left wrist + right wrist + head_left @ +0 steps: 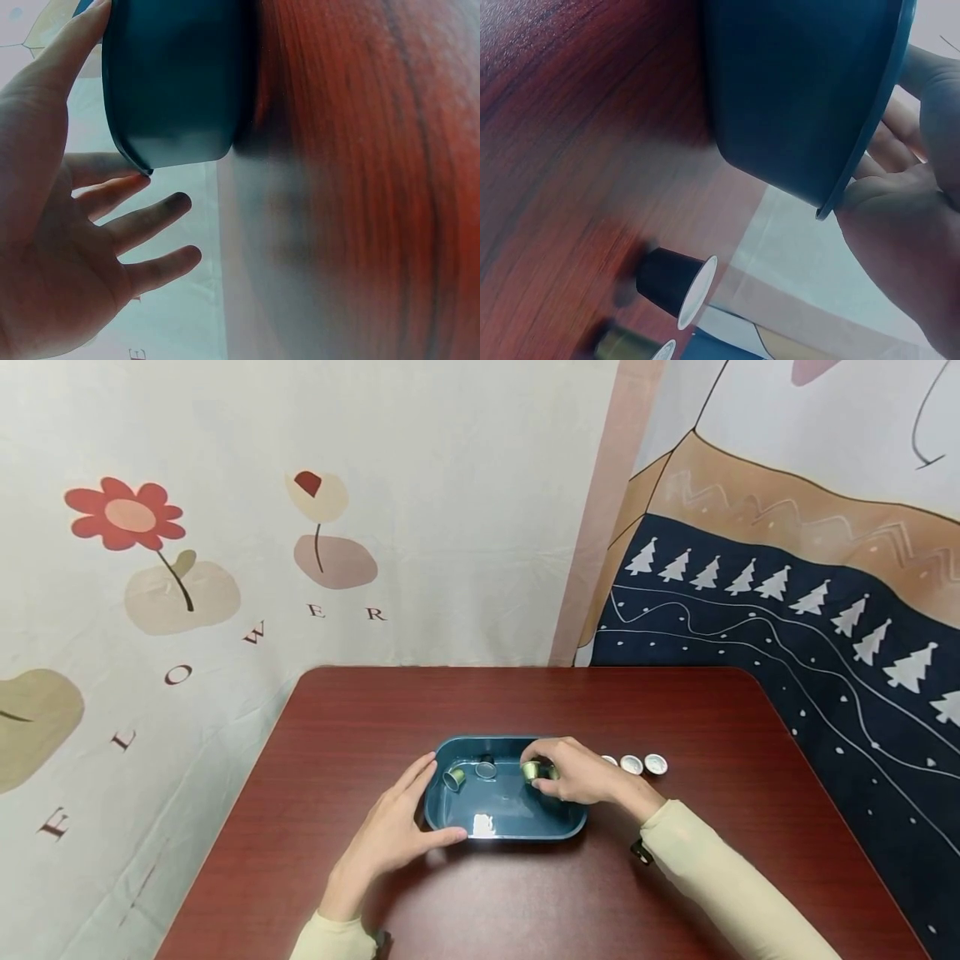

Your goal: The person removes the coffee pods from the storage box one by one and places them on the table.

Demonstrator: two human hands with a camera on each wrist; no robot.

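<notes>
My right hand reaches over the right part of a blue tray and pinches a green coffee capsule between thumb and fingers. In the right wrist view the tray's wall hides that capsule. My left hand rests against the tray's left end, its fingers spread and nearly straight, with the thumb along the front rim. Inside the tray, toward the left, another green capsule lies on its side. Beside it is a dark capsule, its pale lid facing me. A further green capsule shows partly behind my right fingers.
Right of the tray, a row of capsules stands on the reddish-brown table, white lids up. Among them are a black capsule and an olive capsule. Printed cloths hang behind the table.
</notes>
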